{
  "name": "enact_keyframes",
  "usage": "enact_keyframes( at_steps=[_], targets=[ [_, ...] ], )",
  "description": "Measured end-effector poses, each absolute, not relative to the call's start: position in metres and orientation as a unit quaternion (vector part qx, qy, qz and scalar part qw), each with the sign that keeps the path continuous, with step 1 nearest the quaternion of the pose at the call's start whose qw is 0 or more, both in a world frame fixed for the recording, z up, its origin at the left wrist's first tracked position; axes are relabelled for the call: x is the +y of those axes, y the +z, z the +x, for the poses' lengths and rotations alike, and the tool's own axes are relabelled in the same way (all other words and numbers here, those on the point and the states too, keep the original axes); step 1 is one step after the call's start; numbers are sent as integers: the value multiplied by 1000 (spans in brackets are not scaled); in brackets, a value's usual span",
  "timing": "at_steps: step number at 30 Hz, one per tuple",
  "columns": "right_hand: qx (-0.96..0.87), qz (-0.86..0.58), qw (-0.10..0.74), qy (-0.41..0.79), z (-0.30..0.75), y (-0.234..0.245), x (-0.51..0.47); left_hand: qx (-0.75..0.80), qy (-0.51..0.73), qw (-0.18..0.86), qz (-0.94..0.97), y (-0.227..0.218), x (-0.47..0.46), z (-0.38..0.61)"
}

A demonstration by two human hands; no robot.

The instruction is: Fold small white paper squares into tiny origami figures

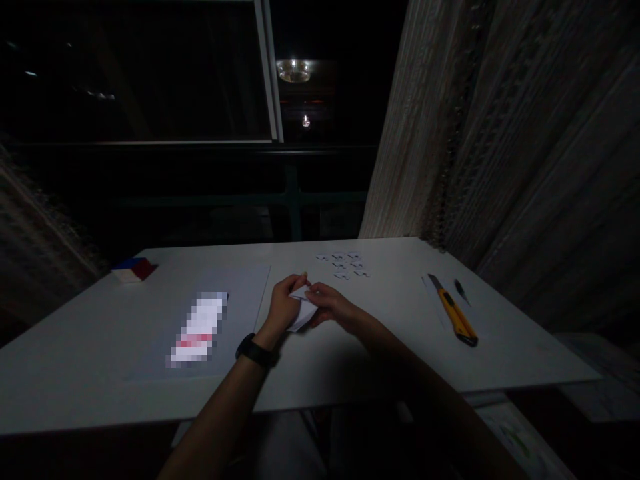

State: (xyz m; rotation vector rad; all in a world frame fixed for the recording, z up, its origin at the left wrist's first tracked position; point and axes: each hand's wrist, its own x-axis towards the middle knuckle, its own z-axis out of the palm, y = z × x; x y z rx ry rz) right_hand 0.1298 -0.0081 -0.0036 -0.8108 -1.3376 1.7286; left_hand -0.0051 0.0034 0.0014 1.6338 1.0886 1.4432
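Observation:
Both hands meet over the middle of the white table [400, 320], holding one folded piece of white paper [303, 316]. My left hand [284, 305] is closed on its left side, with a dark watch on the wrist. From the right, my right hand [331, 305] pinches the paper near its upper edge. Part of the paper is hidden behind the fingers. Just beyond the hands lie several small paper pieces [339, 265] with dark marks, set out in loose rows.
On the right are a yellow utility knife [454, 313] and a small dark pointed item [461, 291]. A bright pixelated phone-like rectangle [203, 327] rests on a pale sheet [253, 287] at left. A coloured cube [134, 269] sits far left. Curtains [415, 120] flank the dark window.

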Motion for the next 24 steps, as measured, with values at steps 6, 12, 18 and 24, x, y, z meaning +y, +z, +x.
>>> enact_keyframes(
  at_steps=[6,12,18,24],
  targets=[
    [-534,-332,430,648,130,-5,-3,432,547,360,620,4,2,-5],
    [-529,-354,439,634,134,0,-3,428,542,352,631,5,0,-4],
    [-544,-364,452,606,133,2,-4,412,534,367,640,2,0,-3],
    [-561,-358,447,598,134,2,-3,401,526,366,655,-4,5,-3]
  ],
)
